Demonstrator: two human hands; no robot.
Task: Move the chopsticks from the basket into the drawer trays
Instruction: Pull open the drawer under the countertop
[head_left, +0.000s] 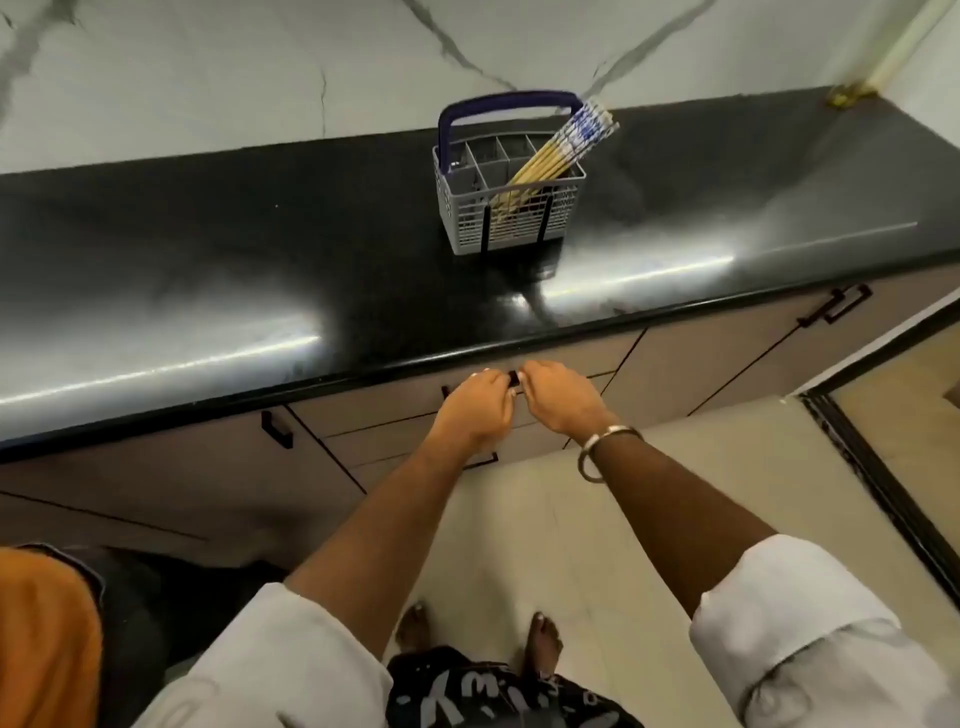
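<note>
A grey plastic basket (462, 218) with a blue handle stands on the black countertop (208, 249). Several yellow chopsticks (558, 153) with blue-and-white tops lean out of its right compartment. Below the counter edge, my left hand (475, 410) and my right hand (558, 397) both curl around the black handle (513, 379) of the top drawer (374, 410). The drawer front sits flush with the cabinet, so its trays are hidden.
More beige drawers and cabinet doors with black handles (278, 428) (836, 304) line the front. A marble wall backs the counter. Pale floor tiles and my bare feet (543, 639) are below. An orange cloth (47, 639) lies at lower left. A dark door threshold (883, 483) runs at right.
</note>
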